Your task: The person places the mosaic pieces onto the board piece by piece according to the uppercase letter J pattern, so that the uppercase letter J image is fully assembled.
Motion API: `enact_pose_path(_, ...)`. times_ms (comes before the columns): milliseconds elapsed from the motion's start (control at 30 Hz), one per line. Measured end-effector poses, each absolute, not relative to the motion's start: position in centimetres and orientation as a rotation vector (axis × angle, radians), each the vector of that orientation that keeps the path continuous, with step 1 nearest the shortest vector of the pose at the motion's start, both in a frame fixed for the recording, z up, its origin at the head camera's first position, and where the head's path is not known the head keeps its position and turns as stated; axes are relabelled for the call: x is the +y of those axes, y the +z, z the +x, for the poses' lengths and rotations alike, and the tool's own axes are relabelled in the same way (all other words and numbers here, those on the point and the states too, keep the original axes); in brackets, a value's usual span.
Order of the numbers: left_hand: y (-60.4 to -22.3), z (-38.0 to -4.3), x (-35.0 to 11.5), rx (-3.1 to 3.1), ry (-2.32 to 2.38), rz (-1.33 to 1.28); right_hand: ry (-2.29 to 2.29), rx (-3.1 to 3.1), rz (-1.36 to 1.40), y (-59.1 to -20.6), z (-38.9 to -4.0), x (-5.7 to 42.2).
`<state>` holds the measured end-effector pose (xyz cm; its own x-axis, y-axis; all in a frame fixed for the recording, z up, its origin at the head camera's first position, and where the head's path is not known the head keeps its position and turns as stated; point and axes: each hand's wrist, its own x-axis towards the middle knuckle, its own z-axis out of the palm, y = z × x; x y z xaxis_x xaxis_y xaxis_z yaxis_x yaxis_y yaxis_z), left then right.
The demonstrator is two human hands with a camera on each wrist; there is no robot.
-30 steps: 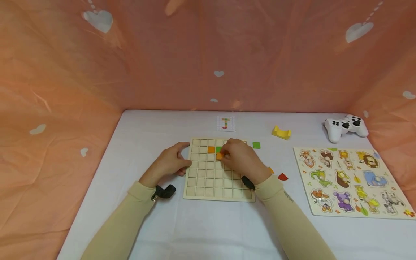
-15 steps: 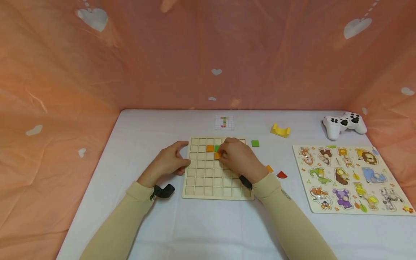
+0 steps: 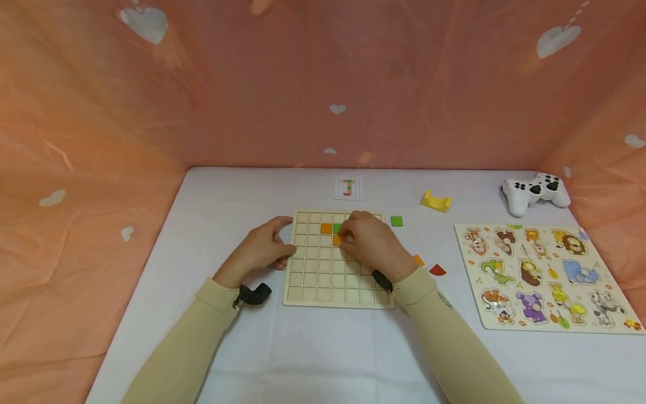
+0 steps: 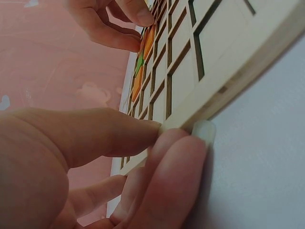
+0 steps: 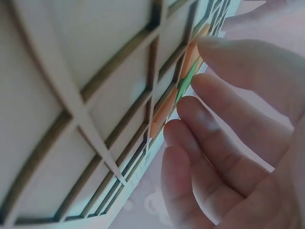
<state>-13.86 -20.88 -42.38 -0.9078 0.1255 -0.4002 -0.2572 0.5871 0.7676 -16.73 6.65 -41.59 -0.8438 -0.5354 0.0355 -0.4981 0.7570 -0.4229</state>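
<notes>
A pale wooden grid board (image 3: 315, 279) lies in front of the person. At its left edge, the left hand (image 3: 257, 246) grips the rim between thumb (image 4: 119, 133) and fingers. Over the upper middle of the board, the right hand (image 3: 370, 240) has its thumb and index finger around an orange square tile (image 3: 337, 240), just below a green tile (image 3: 337, 228). Left of the green one sits another orange tile (image 3: 326, 228). In the right wrist view, one more orange tile (image 5: 164, 114) shows beside the green; the hand covers it in the head view.
A pattern card (image 3: 348, 188) with a coloured J lies beyond the board. To the right are a green tile (image 3: 397, 221), a red quarter-round piece (image 3: 437, 270), a partly hidden orange piece (image 3: 419, 260), a yellow block (image 3: 436, 201), an animal puzzle (image 3: 547, 278) and a game controller (image 3: 536, 193).
Both hands stay almost in place, the left on the board's rim and the right at the orange tile. The head view has shifted slightly.
</notes>
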Motion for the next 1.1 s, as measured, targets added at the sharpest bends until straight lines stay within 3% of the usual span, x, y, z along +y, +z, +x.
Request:
enact_pose_path(733, -42.1, -13.8, -21.1, 2.405, 1.256, -0.100, -0.684, 2.851, -0.833, -41.2, -17.4, 7.5)
enact_pose_path(1100, -42.4, -14.1, -20.9, 2.405, 1.246, -0.100, -0.865, 2.823, -0.558, -41.1, -18.8, 12.9)
